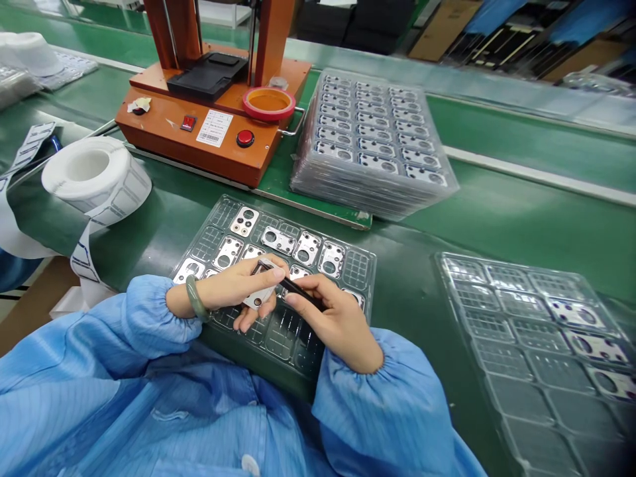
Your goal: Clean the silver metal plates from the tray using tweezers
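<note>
My left hand (243,285), with a green bangle at the wrist, grips a small silver metal plate (257,298) with a hole near its lower end. Between the thumb and fingers of my right hand (335,315) is a slim black tool (297,289), possibly tweezers, its tip reaching the plate. Part of the plate is hidden by my left thumb. Beneath both hands lies a clear plastic tray (285,338) with several similar metal plates (307,248) in its pockets.
An orange press machine (193,146) stands at the back, a red tape roll (269,103) on it. To its right rises a stack of filled trays (372,139). At left sits a white label roll (94,172). Another clear tray (521,358), holding a few plates, lies at right.
</note>
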`<state>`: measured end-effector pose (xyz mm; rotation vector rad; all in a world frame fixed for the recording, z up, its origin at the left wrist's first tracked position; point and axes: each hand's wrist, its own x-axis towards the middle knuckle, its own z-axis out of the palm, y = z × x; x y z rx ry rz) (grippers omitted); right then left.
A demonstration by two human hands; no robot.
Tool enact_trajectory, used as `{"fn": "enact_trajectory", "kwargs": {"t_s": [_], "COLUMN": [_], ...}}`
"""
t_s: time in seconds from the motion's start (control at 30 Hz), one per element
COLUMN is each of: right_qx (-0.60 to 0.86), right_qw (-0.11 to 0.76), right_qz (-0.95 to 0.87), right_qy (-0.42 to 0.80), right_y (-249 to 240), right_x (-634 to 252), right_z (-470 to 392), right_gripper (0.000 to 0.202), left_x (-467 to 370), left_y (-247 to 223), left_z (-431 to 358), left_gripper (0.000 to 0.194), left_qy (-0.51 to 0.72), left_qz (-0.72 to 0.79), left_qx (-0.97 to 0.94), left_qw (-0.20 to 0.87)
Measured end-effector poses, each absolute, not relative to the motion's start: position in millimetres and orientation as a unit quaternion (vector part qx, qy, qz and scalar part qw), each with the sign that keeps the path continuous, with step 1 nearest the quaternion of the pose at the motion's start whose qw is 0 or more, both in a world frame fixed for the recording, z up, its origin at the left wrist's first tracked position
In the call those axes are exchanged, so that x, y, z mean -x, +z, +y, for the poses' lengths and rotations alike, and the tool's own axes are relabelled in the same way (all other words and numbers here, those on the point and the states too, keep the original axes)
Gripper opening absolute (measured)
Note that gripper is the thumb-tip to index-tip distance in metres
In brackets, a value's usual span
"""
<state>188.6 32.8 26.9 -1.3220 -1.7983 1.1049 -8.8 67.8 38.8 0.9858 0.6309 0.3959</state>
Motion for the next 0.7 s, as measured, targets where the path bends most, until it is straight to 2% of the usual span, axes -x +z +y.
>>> {"fn": "enact_trajectory", "kwargs": {"t_s": [0.17,0.37,0.47,0.57,0.7], "right_qx": [0.500,0.486,0.479,0.493,0.527], "right_qw": [0.317,0.271,0.251,0.269,0.340], "right_qz": [-0.677,-0.685,-0.684,-0.677,-0.658], "right_qy": [0.438,0.471,0.490,0.475,0.417], "right_y": [32.6,35.9,34.8,33.9,31.3], "right_x": [-191.4,-188.9,-185.8,-185.8,-189.0], "right_z": [33.2,33.8,33.6,33.9,33.5], "right_gripper": [0.020,0.041,0.046,0.044,0.034], "left_x": [9.4,9.0,8.3,8.4,8.6], "left_y": [37.9,37.6,37.3,37.7,38.1], "left_z": [67.1,66.8,67.2,67.1,66.7], "left_gripper": [0.042,0.038,0.038,0.039,0.039], "left_qy": [0.170,0.176,0.184,0.192,0.207], "left_qz": [0.287,0.283,0.281,0.283,0.295], "left_qx": [-0.460,-0.466,-0.463,-0.460,-0.463], "left_qw": [0.823,0.820,0.820,0.819,0.810]}}
